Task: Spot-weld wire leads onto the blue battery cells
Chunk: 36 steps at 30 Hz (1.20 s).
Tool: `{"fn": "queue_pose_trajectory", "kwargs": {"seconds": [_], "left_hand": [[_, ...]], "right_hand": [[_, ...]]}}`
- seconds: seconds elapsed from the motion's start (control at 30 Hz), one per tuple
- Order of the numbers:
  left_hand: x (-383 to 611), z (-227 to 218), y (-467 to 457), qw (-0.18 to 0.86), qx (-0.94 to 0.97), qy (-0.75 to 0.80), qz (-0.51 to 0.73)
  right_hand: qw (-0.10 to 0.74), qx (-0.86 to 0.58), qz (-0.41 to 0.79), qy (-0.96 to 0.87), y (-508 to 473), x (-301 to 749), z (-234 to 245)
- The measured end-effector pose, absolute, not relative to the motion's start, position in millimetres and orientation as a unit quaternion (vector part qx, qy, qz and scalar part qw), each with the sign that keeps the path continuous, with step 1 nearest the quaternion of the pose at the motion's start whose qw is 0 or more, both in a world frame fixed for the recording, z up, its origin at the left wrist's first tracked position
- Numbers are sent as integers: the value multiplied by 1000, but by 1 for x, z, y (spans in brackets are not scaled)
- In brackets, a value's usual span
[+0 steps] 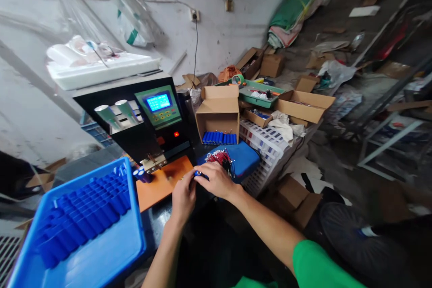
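Observation:
In front of the machine, my right hand (218,180) is closed around a small blue battery cell (200,173), which lies sideways under its fingers. My left hand (184,198) pinches at the cell's left end, its fingertips meeting those of the right; what else is between them is too small to tell. Just beyond my hands, a bundle of red and black wires (221,157) with white ends rests on a blue pad (248,157). An orange board (165,184) lies left of my hands, under the electrode block (153,162) of the spot welder (158,112), whose screen is lit.
A blue tray (111,261) with rows of blue cells stands at the left. More blue cells (219,138) fill the bottom of a cardboard box (218,108) at the back. A white plastic crate (263,139), a green tray (258,99) and an open carton (303,103) stand to the right.

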State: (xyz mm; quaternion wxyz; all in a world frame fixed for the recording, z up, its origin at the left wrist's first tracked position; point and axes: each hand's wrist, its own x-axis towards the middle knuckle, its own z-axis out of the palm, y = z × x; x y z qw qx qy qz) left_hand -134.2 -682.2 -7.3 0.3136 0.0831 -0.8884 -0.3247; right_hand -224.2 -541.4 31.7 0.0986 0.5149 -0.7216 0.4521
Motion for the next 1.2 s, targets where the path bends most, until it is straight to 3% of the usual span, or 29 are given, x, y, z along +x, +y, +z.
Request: {"fn": "queue_pose_trajectory", "kwargs": {"seconds": [0.1, 0.23, 0.37, 0.67, 1.07, 1.2], "left_hand": [[-141, -3, -677, 343, 72, -884, -309], [-138, 1, -686, 374, 79, -874, -299], [-125, -9, -711, 392, 71, -883, -249], [-115, -24, -723, 397, 79, -876, -263], [-117, -21, -717, 347, 129, -882, -293], [-116, -19, -716, 349, 117, -882, -295]], "right_hand": [[123, 502, 451, -727, -540, -235, 26], [217, 404, 463, -758, -527, -275, 20], [254, 342, 399, -812, -521, -336, 14], [174, 309, 245, -902, -554, -398, -33], [183, 323, 361, -855, -536, -396, -28], [46, 238, 343, -908, -521, -384, -25]]}}
